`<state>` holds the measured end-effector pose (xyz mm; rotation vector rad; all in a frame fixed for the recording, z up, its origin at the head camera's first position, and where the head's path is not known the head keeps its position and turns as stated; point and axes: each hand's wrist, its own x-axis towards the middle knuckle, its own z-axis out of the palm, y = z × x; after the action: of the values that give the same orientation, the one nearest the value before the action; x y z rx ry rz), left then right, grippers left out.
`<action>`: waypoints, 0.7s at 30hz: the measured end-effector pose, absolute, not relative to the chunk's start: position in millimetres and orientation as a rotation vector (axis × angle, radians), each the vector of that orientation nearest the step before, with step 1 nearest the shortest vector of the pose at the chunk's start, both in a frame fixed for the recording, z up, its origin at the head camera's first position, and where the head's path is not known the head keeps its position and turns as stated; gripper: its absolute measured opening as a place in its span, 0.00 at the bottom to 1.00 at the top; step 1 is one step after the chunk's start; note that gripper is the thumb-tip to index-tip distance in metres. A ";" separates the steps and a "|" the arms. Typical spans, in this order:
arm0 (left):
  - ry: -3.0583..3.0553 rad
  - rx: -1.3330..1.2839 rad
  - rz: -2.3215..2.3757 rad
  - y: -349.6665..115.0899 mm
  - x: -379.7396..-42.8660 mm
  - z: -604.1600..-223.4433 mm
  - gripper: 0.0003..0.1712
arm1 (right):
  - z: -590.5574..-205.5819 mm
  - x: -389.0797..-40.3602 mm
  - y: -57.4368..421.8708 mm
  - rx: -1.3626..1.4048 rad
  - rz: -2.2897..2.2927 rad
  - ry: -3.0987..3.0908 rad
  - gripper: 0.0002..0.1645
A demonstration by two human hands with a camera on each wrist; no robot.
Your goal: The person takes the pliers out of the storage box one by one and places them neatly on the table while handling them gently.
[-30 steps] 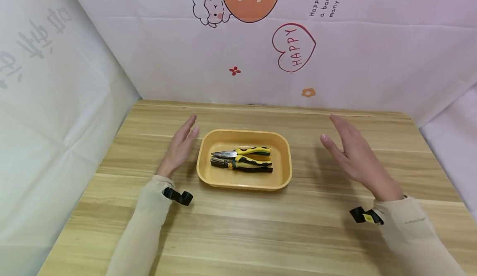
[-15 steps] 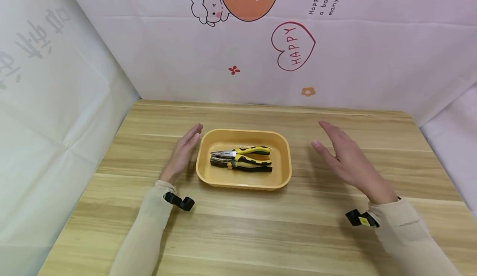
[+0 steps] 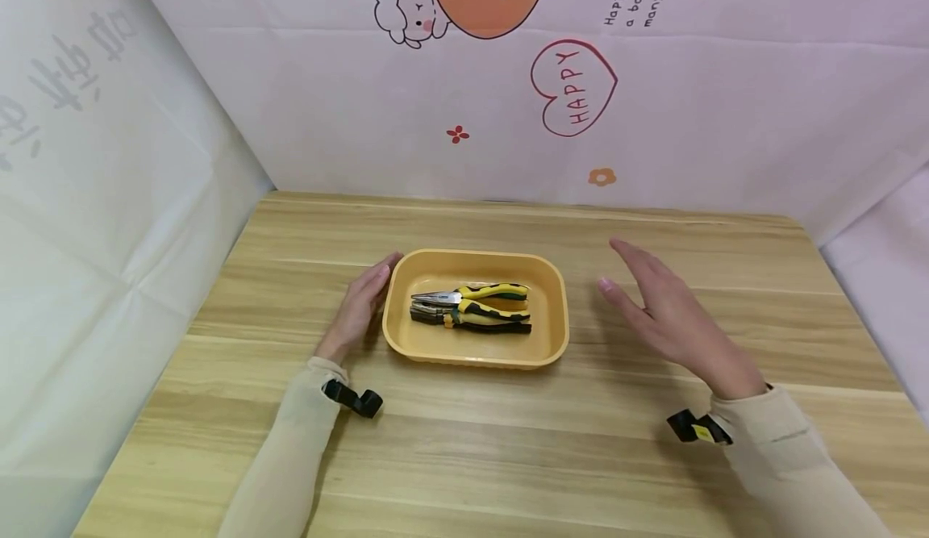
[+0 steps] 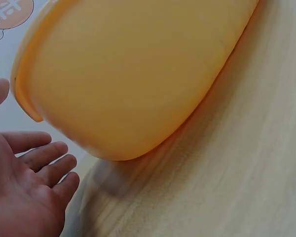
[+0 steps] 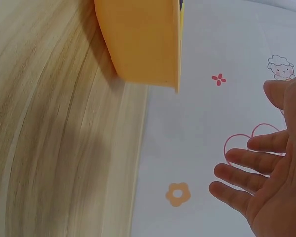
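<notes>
A yellow-orange plastic tray [image 3: 475,352] sits on the wooden table, with two pairs of pliers in it. The long-nose pliers [image 3: 501,290] have yellow and black handles and lie toward the back. In front of them are the pliers with dark, blunt jaws [image 3: 464,320], handles pointing right. Close beside the tray's left end is my left hand [image 3: 357,308], its fingers fairly straight, near the back left corner. The left wrist view shows the palm [image 4: 24,192] facing the tray wall. My right hand [image 3: 678,320] hovers well right of the tray, fingers extended, holding nothing.
The wooden table [image 3: 464,457] extends around the tray on every side. A white printed cloth [image 3: 348,118] hangs behind the table's back edge, and another white sheet [image 3: 109,239] stands along the left side. Small black cameras sit on both wrists.
My left hand has moved right, up to the tray's left end. The right hand has shifted left toward the tray. Tray and pliers stay where they were.
</notes>
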<state>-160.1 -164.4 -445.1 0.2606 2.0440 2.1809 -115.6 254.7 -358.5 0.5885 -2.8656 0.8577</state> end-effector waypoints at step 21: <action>1.932 0.262 2.219 -161.2 -155.9 -450.8 0.31 | -357.1 -114.4 238.0 0.632 0.839 -2.922 0.41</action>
<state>-155.9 -161.2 -450.8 0.2616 1.9324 2.2195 -114.4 238.0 -357.1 0.6317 -2.9222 0.8389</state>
